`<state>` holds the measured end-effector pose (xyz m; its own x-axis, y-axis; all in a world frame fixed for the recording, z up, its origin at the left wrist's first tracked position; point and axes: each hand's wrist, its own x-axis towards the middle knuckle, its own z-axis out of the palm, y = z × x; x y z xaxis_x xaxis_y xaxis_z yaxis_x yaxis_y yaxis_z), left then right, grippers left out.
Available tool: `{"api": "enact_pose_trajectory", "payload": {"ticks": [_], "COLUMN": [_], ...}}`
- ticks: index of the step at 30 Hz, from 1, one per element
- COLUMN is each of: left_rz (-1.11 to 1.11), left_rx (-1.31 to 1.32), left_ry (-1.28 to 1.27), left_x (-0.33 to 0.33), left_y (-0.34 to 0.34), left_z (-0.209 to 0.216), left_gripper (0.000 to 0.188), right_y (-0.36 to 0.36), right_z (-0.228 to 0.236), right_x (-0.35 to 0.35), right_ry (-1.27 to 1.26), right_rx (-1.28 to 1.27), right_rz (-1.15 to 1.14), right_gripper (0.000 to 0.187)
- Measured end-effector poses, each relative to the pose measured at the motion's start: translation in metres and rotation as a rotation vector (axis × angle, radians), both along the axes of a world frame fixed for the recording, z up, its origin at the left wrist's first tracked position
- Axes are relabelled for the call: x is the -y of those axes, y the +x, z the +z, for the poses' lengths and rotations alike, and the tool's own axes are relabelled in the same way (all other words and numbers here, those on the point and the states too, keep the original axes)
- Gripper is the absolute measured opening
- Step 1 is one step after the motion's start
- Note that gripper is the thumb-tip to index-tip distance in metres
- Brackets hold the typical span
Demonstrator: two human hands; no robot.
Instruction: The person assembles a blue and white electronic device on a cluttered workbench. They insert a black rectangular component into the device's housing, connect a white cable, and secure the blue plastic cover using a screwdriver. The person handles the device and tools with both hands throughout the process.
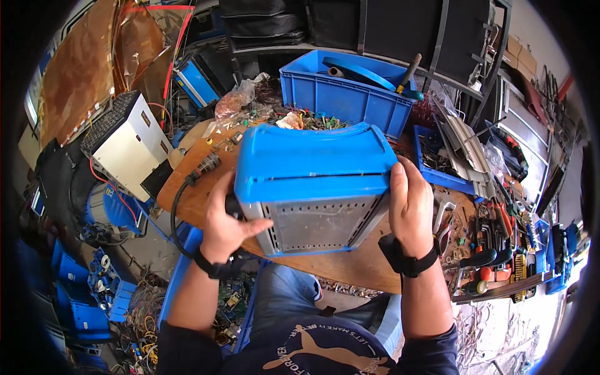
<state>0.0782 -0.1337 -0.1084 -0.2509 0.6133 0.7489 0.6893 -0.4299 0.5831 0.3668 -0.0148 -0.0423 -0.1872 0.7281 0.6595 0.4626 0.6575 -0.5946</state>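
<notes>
Between my two hands is a boxy equipment case (312,222) with a blue plastic end and grey metal sides pierced by rows of small slots. It is tilted over the wooden table (369,272); whether it rests on the wood is hidden. My left hand (228,222) grips its left side, thumb lying along the grey face. My right hand (409,203) is closed against the upper right corner of the blue end. Left of the case lies a thick black cable with a metal connector (207,165).
Behind the case stands a blue crate (344,94) holding a blue coil. Scraps and wires (312,122) cover the table's back. Hand tools (494,231) crowd the right side. A white metal cabinet (134,147) stands at left. Below the table, a blue bin (178,275) holds circuit boards.
</notes>
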Motion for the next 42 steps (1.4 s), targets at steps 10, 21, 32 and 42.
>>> {"api": "enact_pose_trajectory", "payload": {"ticks": [10,21,32,42], "left_rz": [-0.063,0.148,0.238,0.079], "left_rx": [0.095,0.125,-0.01,0.205], "left_ry": [-0.109,0.012,0.071,0.045], "left_x": [-0.031,-0.053,-0.036,-0.021], "left_y": [-0.034,-0.008,0.01,0.018], "left_z": [0.02,0.008,-0.009,-0.028], "left_gripper": [0.092,0.078,0.069,0.07], "right_y": [-0.047,-0.057,-0.037,0.062], "right_z": [0.017,0.035,0.031,-0.038], "right_x": [-0.022,-0.094,-0.075,0.053], "right_ry": [0.041,0.034,-0.147,0.011], "right_rx": [0.16,0.31,0.238,-0.065], "right_rz": [-0.125,0.038,0.13,-0.026], "right_gripper": [0.036,0.042,0.049,0.022]}}
